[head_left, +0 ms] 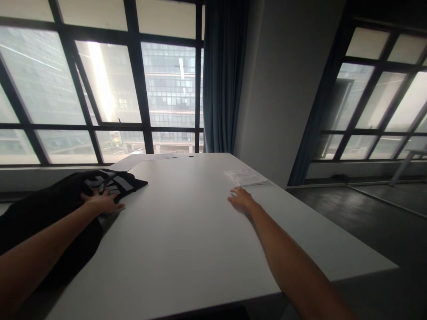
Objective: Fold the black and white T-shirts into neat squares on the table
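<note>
A black cloth item with white markings (63, 191), perhaps a garment, lies bunched along the left side of the white table (187, 222) and hangs over its edge. My left hand (102, 203) rests on it with spread fingers and the thumb pointing right. My right hand (240, 200) is over the right half of the table, slightly bent fingers apart and nothing seen in them. Just beyond that hand lies a flat white packet or folded sheet (248, 176); they look close, but I cannot tell whether they touch.
Several paper sheets (133, 161) lie at the table's far left, near a small dark round hole (191, 156). Behind stand large windows (170, 89), a blue curtain (222, 84) and a grey pillar (276, 89). Dark floor (336, 209) extends to the right.
</note>
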